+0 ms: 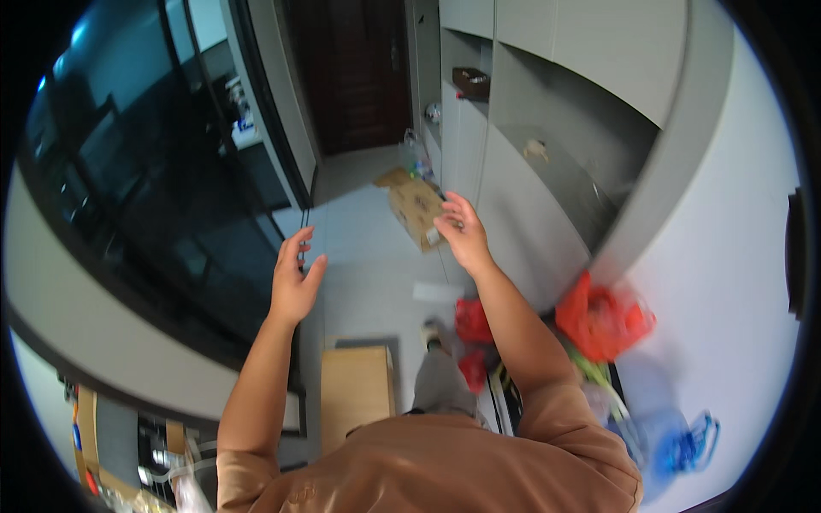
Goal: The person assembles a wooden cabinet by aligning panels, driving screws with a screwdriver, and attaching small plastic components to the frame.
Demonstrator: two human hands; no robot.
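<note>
Brown shirt (pixel 479 462) closest; left hand (pixel 294 280), right hand (pixel 467 239) unclenched, empty; best tread clear of cardboard (pixel 414 209) near right edge of floor (pixel 359 265).

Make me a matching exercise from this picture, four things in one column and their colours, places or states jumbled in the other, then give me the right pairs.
Column one
1. Left hand
2. Cardboard piece
3. Door
4. Handled plastic container

Column two
A. Dark reddish-brown, at the top of the view
B. Blue, at the lower right
C. Raised, open, with nothing held
D. Brown, lying on the floor

Right pairs
1-C, 2-D, 3-A, 4-B
</note>
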